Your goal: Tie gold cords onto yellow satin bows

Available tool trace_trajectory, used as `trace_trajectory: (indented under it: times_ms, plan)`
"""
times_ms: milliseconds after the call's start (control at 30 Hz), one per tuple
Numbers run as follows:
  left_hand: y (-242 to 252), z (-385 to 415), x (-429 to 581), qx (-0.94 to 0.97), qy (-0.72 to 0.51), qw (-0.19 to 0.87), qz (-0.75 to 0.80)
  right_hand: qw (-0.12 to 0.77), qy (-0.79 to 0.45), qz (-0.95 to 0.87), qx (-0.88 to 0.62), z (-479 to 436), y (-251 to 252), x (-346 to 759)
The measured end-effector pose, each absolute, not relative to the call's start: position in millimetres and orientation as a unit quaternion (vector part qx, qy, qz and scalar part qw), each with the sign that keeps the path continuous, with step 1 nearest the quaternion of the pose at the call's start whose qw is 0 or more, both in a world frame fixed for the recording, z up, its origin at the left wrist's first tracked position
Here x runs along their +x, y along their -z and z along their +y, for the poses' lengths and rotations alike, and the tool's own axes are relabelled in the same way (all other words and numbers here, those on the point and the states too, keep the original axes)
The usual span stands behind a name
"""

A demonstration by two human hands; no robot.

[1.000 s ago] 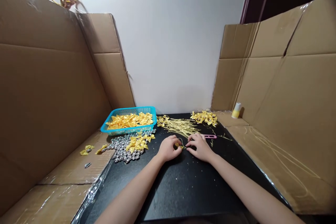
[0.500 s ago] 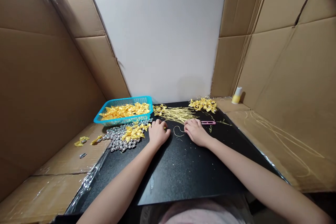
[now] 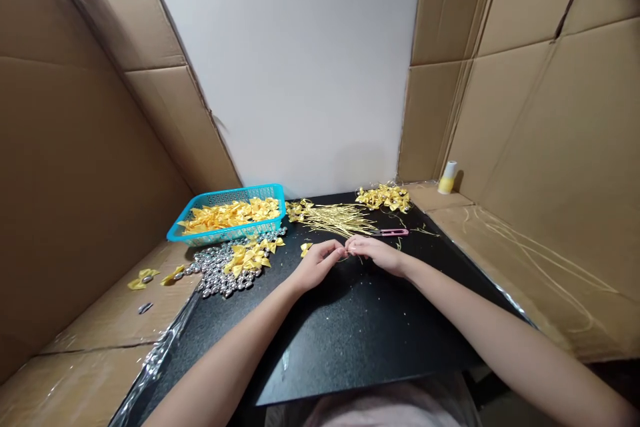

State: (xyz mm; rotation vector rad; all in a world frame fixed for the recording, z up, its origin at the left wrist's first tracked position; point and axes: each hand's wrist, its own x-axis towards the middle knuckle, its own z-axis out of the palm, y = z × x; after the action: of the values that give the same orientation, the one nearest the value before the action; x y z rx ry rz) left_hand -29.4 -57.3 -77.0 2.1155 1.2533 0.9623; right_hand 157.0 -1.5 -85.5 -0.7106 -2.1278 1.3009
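Note:
My left hand point(image 3: 317, 263) and my right hand point(image 3: 379, 253) meet fingertip to fingertip over the black table point(image 3: 345, 327). Both pinch something thin between them, probably a gold thread, too fine to make out. One yellow ribbon bow point(image 3: 305, 248) lies loose on the table just left of my left hand. Behind the hands lies a bundle of gold threads point(image 3: 334, 217). A pink clipper point(image 3: 393, 232) lies right behind my right hand.
A blue basket point(image 3: 225, 230) of yellow bows sits at the back left, with silver beads point(image 3: 215, 277) and more bows point(image 3: 247, 257) in front of it. Finished gold-and-yellow pieces point(image 3: 383, 197) are heaped at the back. A yellow spool point(image 3: 449, 177) stands far right. Cardboard walls enclose both sides.
My left hand went left to the bow pile and has come back to the middle. A bow now lies beside it. Both hands have closed together in a pinch. The view tilted down.

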Motion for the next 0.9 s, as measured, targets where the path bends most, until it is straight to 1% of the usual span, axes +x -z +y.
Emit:
trace_trajectory:
  times_ms: [100, 200, 467, 633, 767, 900]
  plan:
    - [77, -58, -27, 0.757, -0.377, 0.288, 0.449, 0.266, -0.551, -0.75, -0.252, -5, 80, 159]
    - [76, -59, -25, 0.738, -0.4, 0.306, 0.45, 0.274, -0.599, -0.71, -0.249, -5, 77, 161]
    - [73, -60, -26, 0.713, -0.425, 0.327, 0.452, 0.303, -0.672, -0.623, -0.26, 1, 72, 169]
    - [76, -58, -26, 0.704, -0.434, 0.333, 0.453, 0.344, -0.672, -0.6, -0.265, 7, 73, 173]
    - [77, -57, -27, 0.698, -0.437, 0.335, 0.457, 0.378, -0.633, -0.609, -0.294, 8, 77, 171]
    - [77, -58, -26, 0.697, -0.437, 0.337, 0.458, 0.356, -0.6, -0.653, -0.293, -1, 79, 162]
